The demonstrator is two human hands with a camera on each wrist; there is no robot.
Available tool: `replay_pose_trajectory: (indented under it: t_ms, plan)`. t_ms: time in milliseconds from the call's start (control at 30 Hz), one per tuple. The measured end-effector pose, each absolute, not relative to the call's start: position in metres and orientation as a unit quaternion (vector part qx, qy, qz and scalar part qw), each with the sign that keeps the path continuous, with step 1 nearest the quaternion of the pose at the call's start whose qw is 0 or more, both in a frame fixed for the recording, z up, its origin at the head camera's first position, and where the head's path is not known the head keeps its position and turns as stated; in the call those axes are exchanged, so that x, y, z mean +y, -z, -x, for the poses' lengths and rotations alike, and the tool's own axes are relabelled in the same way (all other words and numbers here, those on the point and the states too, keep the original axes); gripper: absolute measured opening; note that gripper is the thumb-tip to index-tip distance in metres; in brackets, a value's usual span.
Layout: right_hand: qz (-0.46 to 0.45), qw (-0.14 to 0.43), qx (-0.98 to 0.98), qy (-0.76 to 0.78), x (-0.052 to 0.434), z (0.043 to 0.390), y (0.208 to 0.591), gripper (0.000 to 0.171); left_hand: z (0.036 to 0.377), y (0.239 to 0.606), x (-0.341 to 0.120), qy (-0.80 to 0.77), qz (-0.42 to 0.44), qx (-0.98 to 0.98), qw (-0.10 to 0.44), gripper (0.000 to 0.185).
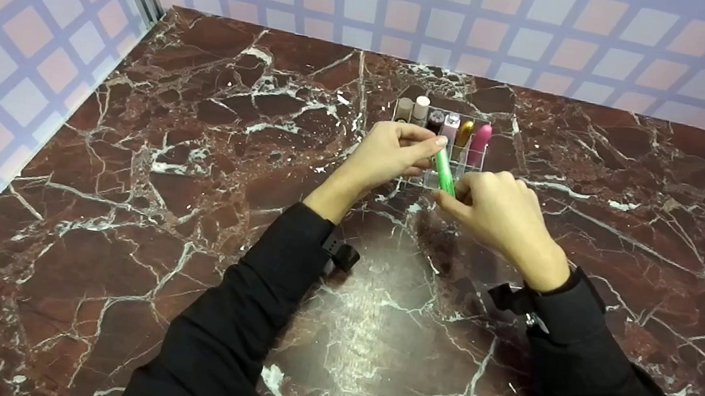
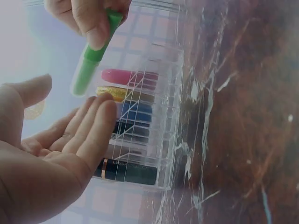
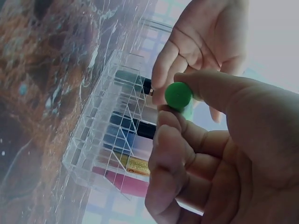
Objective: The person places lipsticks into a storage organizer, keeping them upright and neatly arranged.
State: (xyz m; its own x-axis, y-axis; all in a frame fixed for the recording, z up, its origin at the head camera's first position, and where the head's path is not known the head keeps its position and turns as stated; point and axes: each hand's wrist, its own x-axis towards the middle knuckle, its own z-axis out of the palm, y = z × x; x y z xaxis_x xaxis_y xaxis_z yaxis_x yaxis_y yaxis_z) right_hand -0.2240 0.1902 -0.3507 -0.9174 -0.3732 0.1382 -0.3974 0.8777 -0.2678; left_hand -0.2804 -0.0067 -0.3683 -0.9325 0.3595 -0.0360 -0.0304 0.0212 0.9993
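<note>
My right hand (image 1: 454, 198) pinches a green tube (image 1: 444, 172) by its lower end and holds it tilted over the table. In the right wrist view the tube's round end (image 3: 178, 95) sits between my thumb and fingers. My left hand (image 1: 427, 147) is open, its fingers straight, with the tube's upper tip (image 2: 80, 86) between thumb and fingertips (image 2: 103, 103); whether they touch it is unclear. Just behind both hands stands a clear acrylic organizer (image 1: 471, 169) with several lipsticks upright in its back row, among them a pink one (image 1: 480, 141) and a gold one (image 1: 465, 133).
The organizer stands on a dark red marble tabletop (image 1: 192, 192) with white veins. Checked pink and lilac walls (image 1: 22, 36) close it in at the left, back and right. Black sleeves (image 1: 258, 307) cover both forearms.
</note>
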Motion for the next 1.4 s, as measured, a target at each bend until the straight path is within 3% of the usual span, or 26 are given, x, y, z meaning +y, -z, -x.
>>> replay_pose_trajectory:
  t_ms: [767, 1100, 1400]
  plan:
    - [-0.199, 0.076, -0.963, -0.164, 0.184, 0.225, 0.351, 0.040, 0.278, 0.372, 0.002, -0.718, -0.115, 0.673, 0.136, 0.022]
    - [-0.199, 0.097, -0.962, -0.162, 0.185, 0.225, 0.355, 0.042, 0.277, 0.371, 0.005, -0.726, -0.102, 0.666, 0.139, 0.023]
    - [-0.208, 0.075, -0.963, -0.155, 0.186, 0.224, 0.356, 0.043, 0.276, 0.373, 0.005, -0.729, -0.096, 0.668, 0.120, 0.022]
